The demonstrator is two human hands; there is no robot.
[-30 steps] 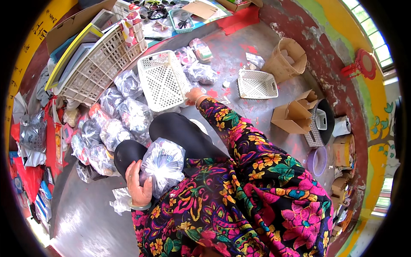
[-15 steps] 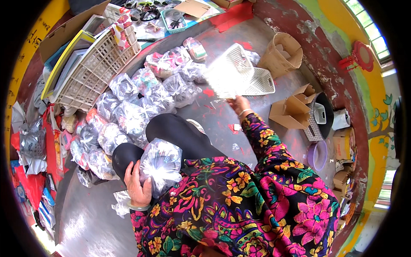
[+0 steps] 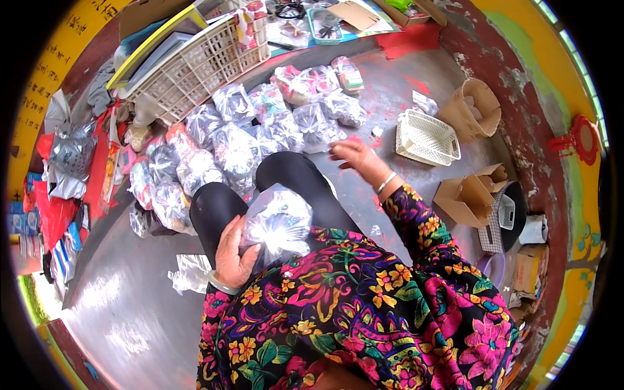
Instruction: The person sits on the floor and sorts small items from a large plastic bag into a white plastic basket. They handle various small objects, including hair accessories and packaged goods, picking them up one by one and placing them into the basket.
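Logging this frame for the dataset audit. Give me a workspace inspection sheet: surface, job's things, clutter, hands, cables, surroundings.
Surface: grey floor, glossy, with red paint patches.
Job's things: clear filled bag on the lap; pile of similar bags ahead on the floor.
Clutter: small white basket to the right; large crate at upper left; open cardboard boxes; brown paper bag; loose plastic wrap.
Hands: left hand grips the clear filled bag from the side; right hand is open above the floor, fingers spread, holding nothing.
Cables: nothing seen.
Surroundings: red and yellow painted wall; packets stacked at left.
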